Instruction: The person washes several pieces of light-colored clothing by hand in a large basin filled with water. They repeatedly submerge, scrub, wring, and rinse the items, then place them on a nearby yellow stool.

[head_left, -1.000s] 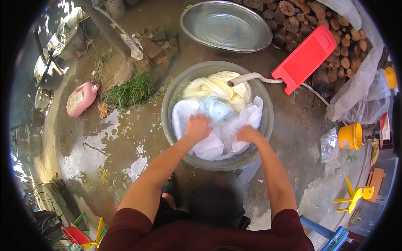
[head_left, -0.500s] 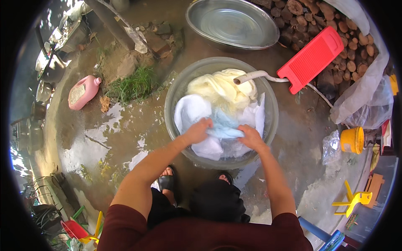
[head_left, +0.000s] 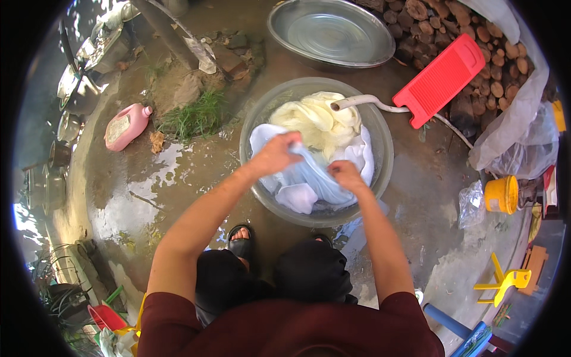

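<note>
A wide grey basin (head_left: 380,152) of water stands on the wet ground in front of my feet. A light-blue cloth (head_left: 318,178) stretches across its near part, partly lifted. My left hand (head_left: 275,156) is closed on the cloth's upper left end, and my right hand (head_left: 346,176) grips it at the right edge. Soaking around it are a pale yellow cloth (head_left: 315,122) at the far side and white cloth (head_left: 297,197) at the near left, with more white at the right. My fingertips are partly hidden by the hands and cloth.
Over the basin's far right rim hangs a pale hose (head_left: 369,100). Beyond are a metal basin (head_left: 333,35), a red washboard (head_left: 440,80) and stacked firewood (head_left: 476,53). A pink jug (head_left: 126,128) lies left; a yellow bucket (head_left: 501,195) and yellow stool (head_left: 505,281) are right.
Both hands have moved up and away from me, raising the light-blue cloth, which now hangs in a longer, diagonal fold. My left hand has risen more than the right.
</note>
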The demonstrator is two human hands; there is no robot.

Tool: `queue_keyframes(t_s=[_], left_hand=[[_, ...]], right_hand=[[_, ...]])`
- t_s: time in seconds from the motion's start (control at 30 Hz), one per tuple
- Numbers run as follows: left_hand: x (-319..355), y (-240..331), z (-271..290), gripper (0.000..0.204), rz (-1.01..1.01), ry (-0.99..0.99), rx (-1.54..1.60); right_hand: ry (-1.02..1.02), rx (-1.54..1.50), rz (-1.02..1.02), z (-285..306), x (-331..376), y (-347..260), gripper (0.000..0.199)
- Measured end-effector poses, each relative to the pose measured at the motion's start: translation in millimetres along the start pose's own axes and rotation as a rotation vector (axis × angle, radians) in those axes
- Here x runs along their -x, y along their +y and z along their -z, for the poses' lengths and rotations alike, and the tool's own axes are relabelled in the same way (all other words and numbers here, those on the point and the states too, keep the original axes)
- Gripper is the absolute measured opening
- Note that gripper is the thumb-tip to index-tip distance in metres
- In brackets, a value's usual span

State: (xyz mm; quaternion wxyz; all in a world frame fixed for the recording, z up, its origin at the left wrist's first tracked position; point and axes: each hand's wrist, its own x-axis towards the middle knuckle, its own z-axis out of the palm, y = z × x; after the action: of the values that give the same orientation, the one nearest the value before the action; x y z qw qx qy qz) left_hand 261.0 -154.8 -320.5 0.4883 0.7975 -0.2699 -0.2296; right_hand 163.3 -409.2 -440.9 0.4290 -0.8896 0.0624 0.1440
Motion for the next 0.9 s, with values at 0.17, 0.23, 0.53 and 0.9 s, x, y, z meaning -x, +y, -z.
queue_keyframes(t_s=[0.17, 0.23, 0.53, 0.9], left_hand=[[30, 2, 37, 0.032, -0.033, 0.009, -0.537], [44, -2, 23, 0.035, 0.077, -0.089, -0.665], [85, -8, -24, 0.034, 0.055, -0.405, -0.662], [87, 69, 7, 0.025, -0.261, -0.191, -0.363]], right_hand=[[0.409, -0.611, -0.232, 95, 69, -43, 0.013], [0.528, -0.647, -0.140, 101, 84, -35, 0.017], [0.146, 0.420, -0.317, 75, 166, -8, 0.020], [0.079, 0.102, 0.159, -7, 99, -59, 0.022]])
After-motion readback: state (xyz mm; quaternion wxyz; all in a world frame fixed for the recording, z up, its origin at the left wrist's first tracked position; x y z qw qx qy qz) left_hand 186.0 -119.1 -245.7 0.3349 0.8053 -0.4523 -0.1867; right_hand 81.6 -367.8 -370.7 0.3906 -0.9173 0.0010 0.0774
